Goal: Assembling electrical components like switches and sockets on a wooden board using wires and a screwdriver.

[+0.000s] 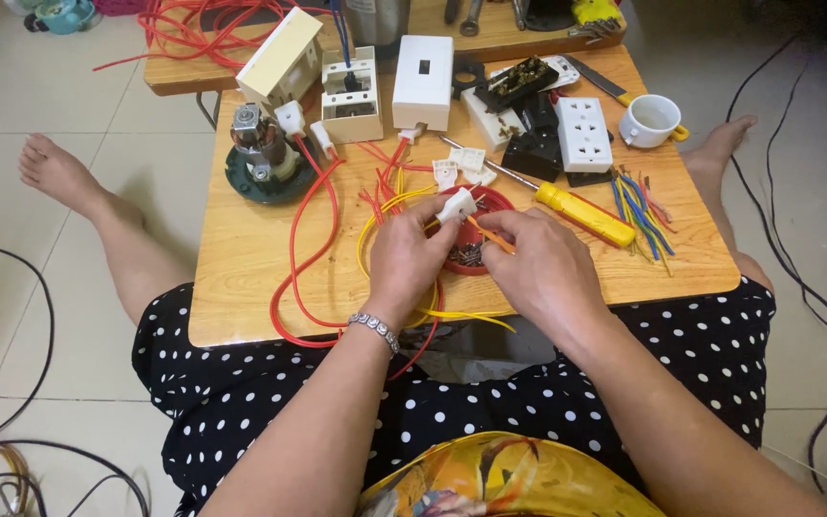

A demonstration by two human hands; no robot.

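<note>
While both hands hover, red bowl (500, 206) holds small screws (468, 255)

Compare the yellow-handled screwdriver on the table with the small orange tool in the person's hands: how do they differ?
The yellow-handled screwdriver lies untouched on the wooden table; the small orange tool is gripped by the right hand, beside the left hand. The screwdriver is longer and thicker, with a bare metal shaft; the orange tool is thin. Both point diagonally.
</note>
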